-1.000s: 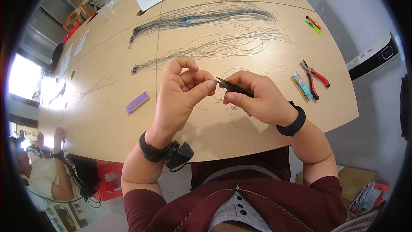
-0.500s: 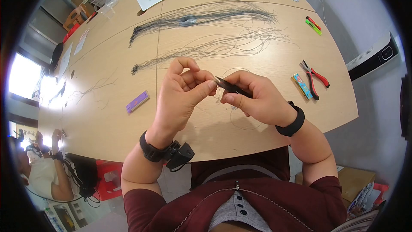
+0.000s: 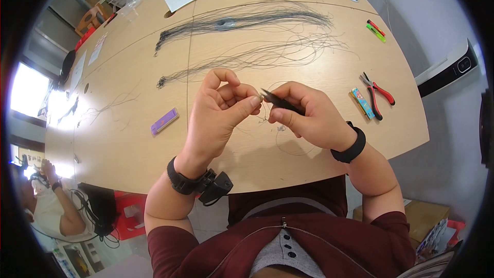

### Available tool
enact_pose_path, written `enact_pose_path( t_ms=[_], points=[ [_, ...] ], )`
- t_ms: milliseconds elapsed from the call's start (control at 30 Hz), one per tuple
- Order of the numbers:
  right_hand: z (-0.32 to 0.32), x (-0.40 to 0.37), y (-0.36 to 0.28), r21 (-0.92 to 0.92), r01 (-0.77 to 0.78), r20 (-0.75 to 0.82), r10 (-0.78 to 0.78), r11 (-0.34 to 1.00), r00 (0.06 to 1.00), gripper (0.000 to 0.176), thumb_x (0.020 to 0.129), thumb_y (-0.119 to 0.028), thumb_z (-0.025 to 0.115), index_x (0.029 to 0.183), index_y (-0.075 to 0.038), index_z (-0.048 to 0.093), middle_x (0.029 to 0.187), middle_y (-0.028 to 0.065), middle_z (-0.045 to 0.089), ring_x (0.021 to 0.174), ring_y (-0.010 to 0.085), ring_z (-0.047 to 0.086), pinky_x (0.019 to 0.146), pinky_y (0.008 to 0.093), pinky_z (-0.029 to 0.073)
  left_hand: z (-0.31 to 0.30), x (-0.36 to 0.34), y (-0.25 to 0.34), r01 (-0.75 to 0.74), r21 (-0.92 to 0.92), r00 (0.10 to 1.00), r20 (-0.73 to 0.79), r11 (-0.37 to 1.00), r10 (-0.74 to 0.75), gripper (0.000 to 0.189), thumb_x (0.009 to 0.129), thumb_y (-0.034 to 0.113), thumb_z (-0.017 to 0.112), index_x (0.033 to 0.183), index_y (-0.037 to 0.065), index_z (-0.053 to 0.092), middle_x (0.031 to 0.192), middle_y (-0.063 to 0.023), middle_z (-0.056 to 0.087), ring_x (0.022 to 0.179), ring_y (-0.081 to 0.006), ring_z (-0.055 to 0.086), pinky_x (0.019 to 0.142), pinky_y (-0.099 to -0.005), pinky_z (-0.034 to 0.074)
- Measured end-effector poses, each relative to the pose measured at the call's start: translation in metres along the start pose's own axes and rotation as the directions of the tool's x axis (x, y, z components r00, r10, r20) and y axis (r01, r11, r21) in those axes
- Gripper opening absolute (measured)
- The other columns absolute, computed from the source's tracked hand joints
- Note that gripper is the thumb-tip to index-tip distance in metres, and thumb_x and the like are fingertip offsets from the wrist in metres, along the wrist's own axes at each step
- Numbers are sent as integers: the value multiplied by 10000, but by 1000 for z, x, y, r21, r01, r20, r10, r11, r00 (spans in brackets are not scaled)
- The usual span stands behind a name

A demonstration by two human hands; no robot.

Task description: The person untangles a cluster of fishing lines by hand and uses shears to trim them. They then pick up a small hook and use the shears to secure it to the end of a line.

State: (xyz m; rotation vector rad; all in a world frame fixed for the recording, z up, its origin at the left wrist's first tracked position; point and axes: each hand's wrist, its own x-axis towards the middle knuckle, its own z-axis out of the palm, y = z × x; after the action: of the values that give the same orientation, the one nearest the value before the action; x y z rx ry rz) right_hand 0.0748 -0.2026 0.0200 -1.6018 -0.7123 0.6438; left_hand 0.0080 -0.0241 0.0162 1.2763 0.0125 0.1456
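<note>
My left hand (image 3: 218, 110) has thumb and forefinger pinched on a thin dark cord, the pinched bit itself mostly hidden; its other fingers curl loosely. Close by on its right, my right hand (image 3: 316, 116) grips black tweezers (image 3: 282, 103), their points directed up and left at the left fingertips. A loop of fine cord (image 3: 296, 153) trails below and behind the hands over the table. Small clear bits (image 3: 281, 128) lie under the right hand. Left of my left hand is a small purple box (image 3: 165, 121).
Two long bundles of thin dark cords (image 3: 247, 61) stretch across the wooden table (image 3: 134, 149). At right lie red-handled pliers (image 3: 378, 95) and a blue patterned packet (image 3: 363, 104). Green and red lighters (image 3: 375, 32) sit farther back. Another person (image 3: 56, 211) sits at lower left.
The tweezers' tips have shifted slightly up and right, a little off my left fingertips. My left hand stays nearly still. The other person's arm at lower left has moved.
</note>
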Motion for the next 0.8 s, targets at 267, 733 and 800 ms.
enact_pose_path(
  t_ms=[267, 733, 800],
  points=[
    [-10, 3, 0, 290, 7, -93, 21, 957, 995, 246, 871, -158, 562, 1057, -25, 471, 761, 14, 562, 523, 24, 426, 452, 159, 352, 1, 1, -2, -50, 55, 999, -8, 997, 51, 258, 792, -37, 603, 984, 48, 452, 817, -84, 591, 737, -147, 557, 693, -268, 455],
    [-15, 3, 1, 272, -38, 5, 39, 962, 999, 198, 856, -69, 534, 1032, -29, 450, 805, 81, 611, 526, 46, 476, 468, 173, 393, -35, 16, 14, -375, 75, 881, -281, 924, 380, 191, 821, -33, 562, 987, 45, 509, 903, -87, 604, 776, -133, 576, 703, -231, 475],
    [-17, 3, 1, 254, -21, -63, 39, 967, 997, 189, 851, -62, 538, 1021, -28, 463, 790, 81, 612, 534, 45, 478, 472, 171, 393, -54, 20, 21, -432, 18, 848, -333, 902, 412, 169, 834, -19, 555, 986, 46, 520, 920, -91, 607, 790, -126, 580, 715, -219, 485]
  ],
)
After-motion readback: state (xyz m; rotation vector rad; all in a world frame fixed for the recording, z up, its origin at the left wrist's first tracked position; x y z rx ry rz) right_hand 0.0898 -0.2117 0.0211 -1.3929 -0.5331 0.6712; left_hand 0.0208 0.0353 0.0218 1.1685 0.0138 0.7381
